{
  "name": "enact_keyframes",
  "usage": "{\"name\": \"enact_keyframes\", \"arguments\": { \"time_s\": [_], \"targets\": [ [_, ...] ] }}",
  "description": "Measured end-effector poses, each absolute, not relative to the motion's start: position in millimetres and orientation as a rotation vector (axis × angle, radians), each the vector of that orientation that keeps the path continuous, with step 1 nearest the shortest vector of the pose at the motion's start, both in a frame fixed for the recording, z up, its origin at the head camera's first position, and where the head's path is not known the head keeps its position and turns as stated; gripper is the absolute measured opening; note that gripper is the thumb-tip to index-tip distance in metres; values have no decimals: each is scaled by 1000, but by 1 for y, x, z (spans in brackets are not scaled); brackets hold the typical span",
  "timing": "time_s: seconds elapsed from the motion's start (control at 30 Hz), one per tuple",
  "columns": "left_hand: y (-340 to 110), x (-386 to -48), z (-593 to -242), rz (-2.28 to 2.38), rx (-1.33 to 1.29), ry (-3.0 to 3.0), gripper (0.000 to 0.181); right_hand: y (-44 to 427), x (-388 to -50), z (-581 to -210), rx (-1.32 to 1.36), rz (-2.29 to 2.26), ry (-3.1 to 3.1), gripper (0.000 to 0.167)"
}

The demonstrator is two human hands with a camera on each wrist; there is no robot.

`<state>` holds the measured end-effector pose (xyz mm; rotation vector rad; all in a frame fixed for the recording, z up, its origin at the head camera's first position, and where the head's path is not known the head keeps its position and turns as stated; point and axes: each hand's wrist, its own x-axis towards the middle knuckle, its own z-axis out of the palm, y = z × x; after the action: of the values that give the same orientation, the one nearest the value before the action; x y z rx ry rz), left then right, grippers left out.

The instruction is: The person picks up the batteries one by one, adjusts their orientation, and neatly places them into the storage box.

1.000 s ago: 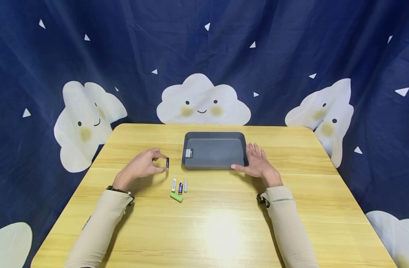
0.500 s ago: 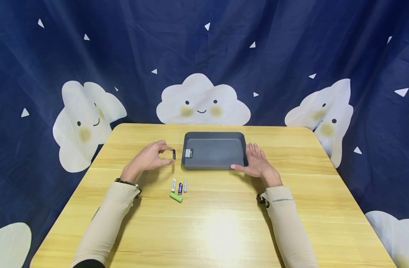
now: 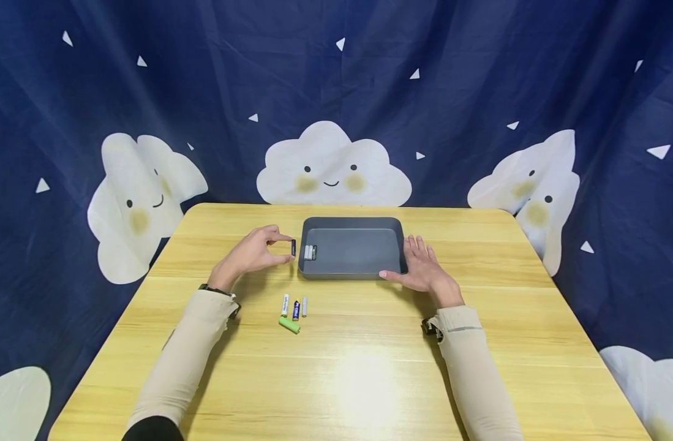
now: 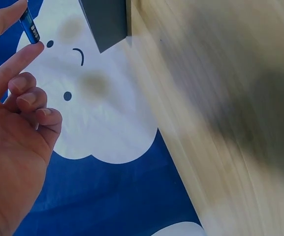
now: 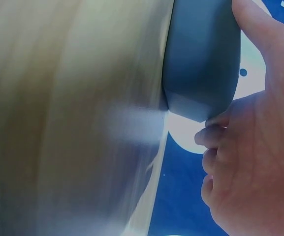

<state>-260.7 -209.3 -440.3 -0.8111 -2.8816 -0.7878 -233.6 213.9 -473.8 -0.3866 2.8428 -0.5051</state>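
Between thumb and index finger, my left hand pinches a dark battery by its ends, just left of the grey tray. In the left wrist view the battery looks blue and black, and the other fingers of the hand are curled. My right hand rests with spread fingers against the tray's right side, thumb at its front corner. Several small batteries lie side by side at the left inside the tray. The right wrist view shows the hand at the tray's outer wall.
In front of the tray's left end, a white battery, a blue one and a grey one lie on the wooden table. A green battery lies nearer. A blue curtain hangs behind.
My left hand has moved right and away from me, carrying the dark battery from left of the loose ones up to the tray's left side. The right hand and tray have stayed in place.
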Motion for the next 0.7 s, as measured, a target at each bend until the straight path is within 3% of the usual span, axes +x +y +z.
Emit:
{"name": "enact_keyframes", "arguments": {
  "time_s": [0.7],
  "targets": [
    [-184, -286, -451, -819, -852, -2905, 55, 213, -234, -473, -390, -497, 2841, 122]
  ]
}}
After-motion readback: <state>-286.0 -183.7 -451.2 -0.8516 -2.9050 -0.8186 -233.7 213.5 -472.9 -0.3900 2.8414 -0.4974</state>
